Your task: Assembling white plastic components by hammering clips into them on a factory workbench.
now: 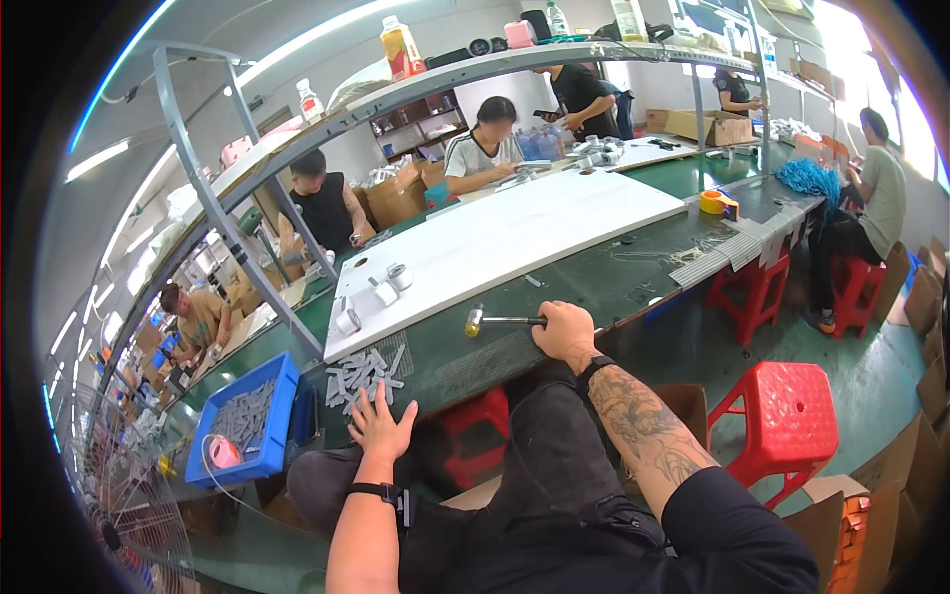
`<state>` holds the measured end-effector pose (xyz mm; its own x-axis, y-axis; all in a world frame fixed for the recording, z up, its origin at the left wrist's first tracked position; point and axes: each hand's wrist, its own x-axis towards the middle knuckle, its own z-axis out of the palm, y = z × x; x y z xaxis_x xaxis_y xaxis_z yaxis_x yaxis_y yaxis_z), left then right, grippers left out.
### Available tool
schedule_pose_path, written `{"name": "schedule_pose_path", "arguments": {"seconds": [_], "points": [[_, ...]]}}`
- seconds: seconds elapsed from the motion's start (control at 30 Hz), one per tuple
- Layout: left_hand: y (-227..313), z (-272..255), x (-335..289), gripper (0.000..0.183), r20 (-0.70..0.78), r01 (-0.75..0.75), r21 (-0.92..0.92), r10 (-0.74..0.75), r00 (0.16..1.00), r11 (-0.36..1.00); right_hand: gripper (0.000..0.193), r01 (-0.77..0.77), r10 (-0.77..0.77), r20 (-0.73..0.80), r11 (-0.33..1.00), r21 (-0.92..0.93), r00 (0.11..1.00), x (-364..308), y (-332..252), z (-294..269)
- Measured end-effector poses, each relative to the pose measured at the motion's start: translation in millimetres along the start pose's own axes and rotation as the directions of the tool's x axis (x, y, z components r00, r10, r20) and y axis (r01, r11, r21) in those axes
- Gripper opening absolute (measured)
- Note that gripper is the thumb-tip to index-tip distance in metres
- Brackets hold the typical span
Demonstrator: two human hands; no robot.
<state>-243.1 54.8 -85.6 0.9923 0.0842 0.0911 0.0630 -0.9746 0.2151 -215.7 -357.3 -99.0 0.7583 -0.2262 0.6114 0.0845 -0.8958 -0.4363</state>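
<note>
My right hand (565, 333) is closed round the handle of a small hammer (475, 320), which lies low over the green bench near its front edge. The hammer has a yellowish, two-ended head that points left. My left hand (382, 425) is open, fingers spread, at the near side of a heap of small grey strip-shaped pieces (358, 376). Its fingertips reach the heap's edge; I cannot tell whether they touch a piece. A ribbed grey mat or row of strips (482, 362) lies on the bench between my hands.
White and grey round parts (386, 289) stand on a white board (515, 238) beyond. A blue crate (282, 416) of grey pieces is at the left, near a fan (114, 535). Yellow tape (714, 202) lies at the right. A red stool (782, 421) stands right. Several people sit or stand around.
</note>
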Motion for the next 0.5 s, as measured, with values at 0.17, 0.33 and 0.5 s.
{"name": "schedule_pose_path", "arguments": {"seconds": [0.17,0.33,0.5], "points": [[-8.3,-1.1,-5.4,0.098,-0.005,-0.011,-0.023,0.010,1.000,1.000,0.021,0.035,-0.035,-0.032,0.999,0.018,0.999,-2.8,-4.2,2.6],[-10.6,11.4,-8.4,0.093,-0.096,-0.126,-0.019,0.123,0.988,0.992,0.018,0.038,-0.038,-0.084,0.999,0.001,0.996,-6.3,-0.3,4.0],[-19.6,28.5,-12.7,0.084,-0.299,-0.228,0.040,0.229,0.927,0.973,0.017,0.083,-0.074,-0.161,0.995,0.053,0.984,-6.7,-0.9,2.7]]}}
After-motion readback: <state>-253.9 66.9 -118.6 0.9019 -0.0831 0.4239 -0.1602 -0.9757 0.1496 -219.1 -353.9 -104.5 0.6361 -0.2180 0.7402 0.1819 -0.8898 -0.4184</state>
